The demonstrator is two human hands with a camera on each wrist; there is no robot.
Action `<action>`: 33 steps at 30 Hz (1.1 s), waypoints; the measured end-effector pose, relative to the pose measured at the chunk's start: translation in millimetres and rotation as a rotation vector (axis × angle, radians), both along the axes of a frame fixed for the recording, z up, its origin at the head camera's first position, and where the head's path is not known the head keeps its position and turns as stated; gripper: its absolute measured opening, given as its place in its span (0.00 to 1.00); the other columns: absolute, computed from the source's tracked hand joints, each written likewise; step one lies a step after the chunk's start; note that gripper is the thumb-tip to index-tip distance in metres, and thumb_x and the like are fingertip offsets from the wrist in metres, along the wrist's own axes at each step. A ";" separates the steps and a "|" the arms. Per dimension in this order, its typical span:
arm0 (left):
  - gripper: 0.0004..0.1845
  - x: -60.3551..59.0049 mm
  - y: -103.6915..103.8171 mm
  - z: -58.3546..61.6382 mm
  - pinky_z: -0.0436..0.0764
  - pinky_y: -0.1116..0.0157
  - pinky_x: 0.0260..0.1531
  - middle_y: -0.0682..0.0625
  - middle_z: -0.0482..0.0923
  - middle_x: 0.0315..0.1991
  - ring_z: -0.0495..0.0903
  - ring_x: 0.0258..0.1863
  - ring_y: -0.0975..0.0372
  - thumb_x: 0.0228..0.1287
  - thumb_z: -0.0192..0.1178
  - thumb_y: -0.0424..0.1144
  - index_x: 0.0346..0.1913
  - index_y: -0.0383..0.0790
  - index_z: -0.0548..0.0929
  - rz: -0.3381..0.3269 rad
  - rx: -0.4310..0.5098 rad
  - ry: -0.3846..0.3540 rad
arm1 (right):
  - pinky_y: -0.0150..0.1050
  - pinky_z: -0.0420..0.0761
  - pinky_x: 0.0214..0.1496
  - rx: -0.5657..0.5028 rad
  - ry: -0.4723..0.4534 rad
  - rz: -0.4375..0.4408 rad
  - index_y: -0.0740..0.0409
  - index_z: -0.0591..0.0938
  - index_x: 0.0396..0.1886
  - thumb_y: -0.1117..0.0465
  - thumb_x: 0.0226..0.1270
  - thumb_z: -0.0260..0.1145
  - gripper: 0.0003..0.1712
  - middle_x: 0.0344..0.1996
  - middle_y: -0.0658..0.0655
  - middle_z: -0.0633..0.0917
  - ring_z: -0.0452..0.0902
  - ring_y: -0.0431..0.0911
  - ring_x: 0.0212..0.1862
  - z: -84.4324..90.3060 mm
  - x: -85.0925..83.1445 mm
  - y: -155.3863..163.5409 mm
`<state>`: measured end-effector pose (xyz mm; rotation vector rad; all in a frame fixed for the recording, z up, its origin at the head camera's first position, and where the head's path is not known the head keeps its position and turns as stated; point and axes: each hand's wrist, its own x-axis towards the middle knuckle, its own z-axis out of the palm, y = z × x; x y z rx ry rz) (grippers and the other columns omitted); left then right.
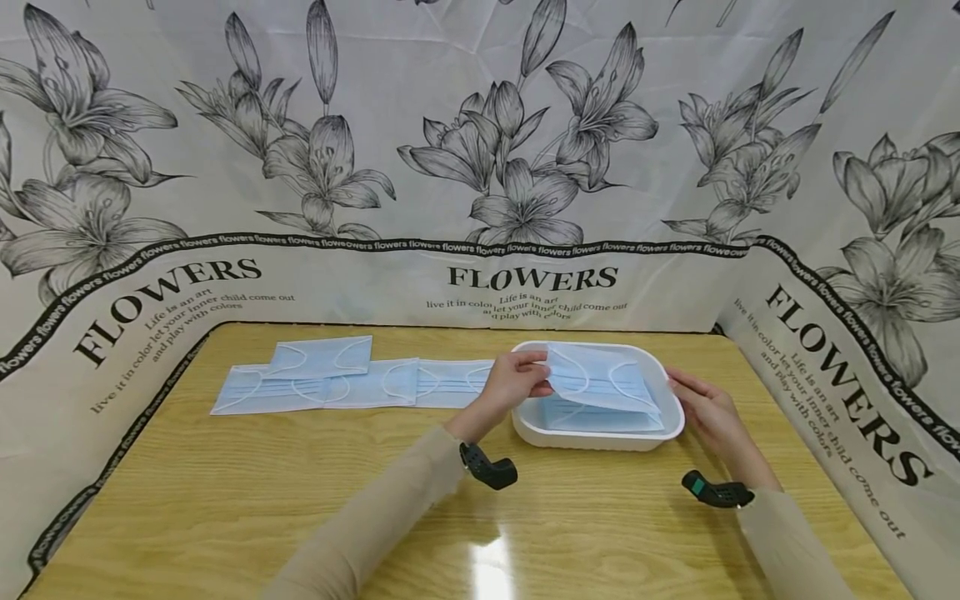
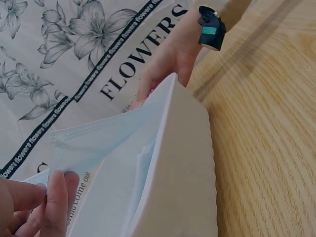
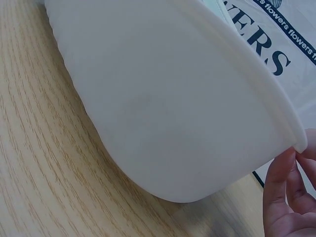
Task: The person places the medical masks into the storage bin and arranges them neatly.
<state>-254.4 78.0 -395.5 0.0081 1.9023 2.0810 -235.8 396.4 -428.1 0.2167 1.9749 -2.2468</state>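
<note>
I see a pale blue pleated face mask (image 1: pixel 596 379) with white ear loops, lifted over the white plastic tray (image 1: pixel 600 437). My left hand (image 1: pixel 517 382) pinches its corner, fingers (image 2: pixel 57 197) clamped together on it. My right hand (image 1: pixel 705 408) touches the tray's right rim, fingers relaxed. Left of the tray, more masks (image 1: pixel 330 383) lie flat on the glossy wood-grain counter (image 1: pixel 225 500). Behind the tray, the floral backdrop (image 1: pixel 480 125) reads "FLOWERS".

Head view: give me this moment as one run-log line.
left hand: pinches top mask | right hand: touches white tray rim | row of masks lies left of tray
</note>
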 end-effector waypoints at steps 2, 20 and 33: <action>0.18 -0.1 1.4 -0.8 0.85 0.69 0.33 0.34 0.83 0.44 0.80 0.22 0.68 0.67 0.56 0.28 0.59 0.32 0.77 -0.012 0.000 -0.002 | 0.19 0.79 0.43 -0.007 -0.004 -0.003 0.37 0.86 0.42 0.61 0.69 0.62 0.12 0.37 0.30 0.84 0.79 0.24 0.42 0.3 0.1 -0.4; 0.18 2.4 7.2 -4.3 0.85 0.58 0.41 0.38 0.85 0.38 0.80 0.21 0.67 0.66 0.58 0.28 0.58 0.34 0.79 -0.066 -0.049 0.059 | 0.20 0.79 0.43 0.025 -0.032 0.001 0.39 0.84 0.52 0.58 0.69 0.63 0.15 0.38 0.29 0.84 0.78 0.23 0.42 4.3 1.3 -1.2; 0.18 2.0 8.2 -4.7 0.85 0.68 0.30 0.42 0.85 0.37 0.82 0.22 0.67 0.62 0.62 0.28 0.56 0.38 0.81 -0.039 -0.143 0.101 | 0.20 0.79 0.43 0.007 -0.041 -0.005 0.37 0.85 0.47 0.59 0.68 0.63 0.12 0.38 0.30 0.84 0.78 0.23 0.42 4.6 0.8 -2.0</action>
